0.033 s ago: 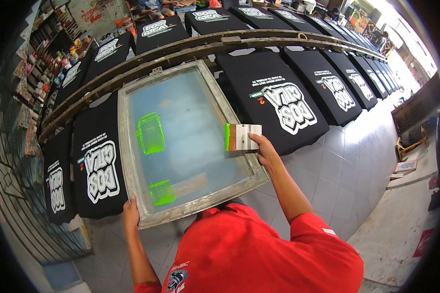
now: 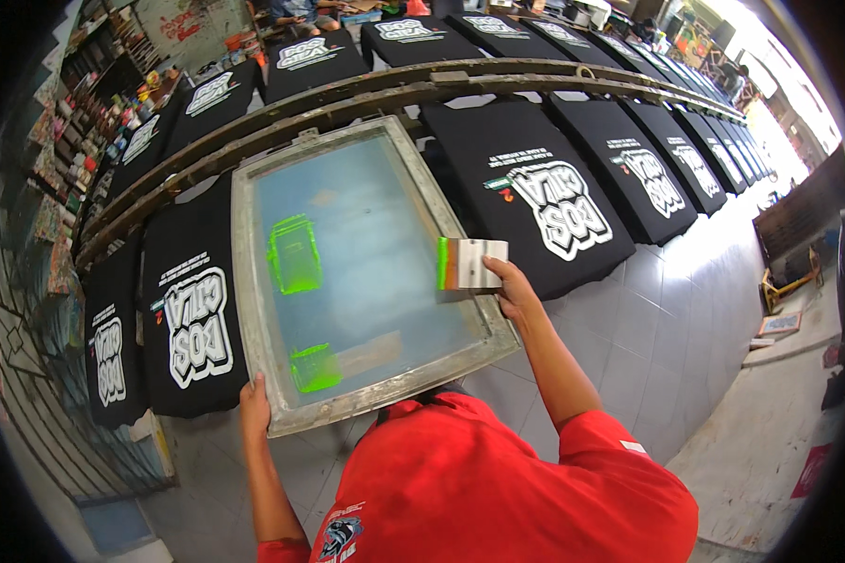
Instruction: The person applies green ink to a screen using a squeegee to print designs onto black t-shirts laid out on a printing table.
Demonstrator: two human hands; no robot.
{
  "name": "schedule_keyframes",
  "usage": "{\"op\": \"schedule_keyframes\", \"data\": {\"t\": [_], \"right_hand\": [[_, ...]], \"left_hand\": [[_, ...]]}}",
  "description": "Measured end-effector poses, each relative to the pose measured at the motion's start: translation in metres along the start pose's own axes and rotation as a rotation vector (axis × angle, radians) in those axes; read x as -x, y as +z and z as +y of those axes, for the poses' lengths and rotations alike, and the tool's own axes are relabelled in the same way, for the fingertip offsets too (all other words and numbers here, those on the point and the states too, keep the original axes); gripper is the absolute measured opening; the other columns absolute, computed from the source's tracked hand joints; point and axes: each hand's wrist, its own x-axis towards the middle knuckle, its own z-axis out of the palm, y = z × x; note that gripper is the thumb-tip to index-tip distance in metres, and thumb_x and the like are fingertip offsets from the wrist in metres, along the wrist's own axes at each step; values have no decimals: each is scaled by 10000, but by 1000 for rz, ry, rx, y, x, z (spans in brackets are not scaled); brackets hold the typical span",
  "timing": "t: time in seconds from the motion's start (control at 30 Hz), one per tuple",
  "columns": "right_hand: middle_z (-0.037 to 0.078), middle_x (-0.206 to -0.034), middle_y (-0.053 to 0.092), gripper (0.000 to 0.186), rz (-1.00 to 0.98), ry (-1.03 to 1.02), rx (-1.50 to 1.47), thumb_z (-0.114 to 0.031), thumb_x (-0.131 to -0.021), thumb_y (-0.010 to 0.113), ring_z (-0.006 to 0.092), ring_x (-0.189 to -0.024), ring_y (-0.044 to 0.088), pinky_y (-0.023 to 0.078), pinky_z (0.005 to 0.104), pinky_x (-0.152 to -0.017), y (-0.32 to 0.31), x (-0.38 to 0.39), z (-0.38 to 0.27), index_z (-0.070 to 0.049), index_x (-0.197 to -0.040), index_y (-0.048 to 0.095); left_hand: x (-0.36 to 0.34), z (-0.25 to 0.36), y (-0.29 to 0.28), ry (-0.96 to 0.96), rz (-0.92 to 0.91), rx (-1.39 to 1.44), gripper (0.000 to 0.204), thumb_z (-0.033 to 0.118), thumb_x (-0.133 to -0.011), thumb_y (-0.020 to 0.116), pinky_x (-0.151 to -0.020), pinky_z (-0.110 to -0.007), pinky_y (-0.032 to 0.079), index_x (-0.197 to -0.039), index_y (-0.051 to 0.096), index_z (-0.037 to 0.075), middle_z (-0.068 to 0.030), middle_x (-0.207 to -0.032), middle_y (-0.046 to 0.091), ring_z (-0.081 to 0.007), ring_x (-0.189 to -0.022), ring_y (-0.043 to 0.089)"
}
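Note:
A large silk-screen printing frame (image 2: 251, 300) with a pale blue mesh spans the middle, tilted over a black shirt. Two patches of bright green ink (image 2: 295, 253) mark the left part of its mesh. My left hand (image 2: 254, 402) grips the frame's near left corner, thumb along the rim and other fingers hidden below. In my right hand (image 2: 513, 281) is a short squeegee (image 2: 477, 264), its blade edge coated in green ink, held over the frame's right rail. Whether that hand also bears on the rail I cannot tell.
Black shirts with white print (image 2: 560, 211) lie in rows on both sides of long wooden rails (image 2: 498, 75). Shelves of paint pots (image 2: 80, 141) line the left wall. A person (image 2: 300, 14) is at the far end. Grey tiled floor (image 2: 648, 300) extends at right, beside a pale bench (image 2: 760, 422).

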Motion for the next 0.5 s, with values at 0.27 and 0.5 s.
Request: {"op": "schedule_keyframes", "data": {"t": [0.27,0.5], "right_hand": [[79,-1084,642,392,82,-72,79,-232,-845,622,216,-975,618,464,381,-900,3,-8,-4,-30,-1175,564],[54,-1091,642,390,122,-56,138,-292,-855,604,205,-989,607,446,404,-904,-6,-15,-9,-61,-1168,580]], "left_hand": [[-22,15,1,24,-9,15,478,353,-949,475,-801,-353,457,-1052,602,-96,-188,-931,669,-247,-892,626],[-30,24,14,-14,-34,45,475,355,-943,486,-750,-359,467,-1002,614,-99,-194,-858,665,-241,-817,628]]}}
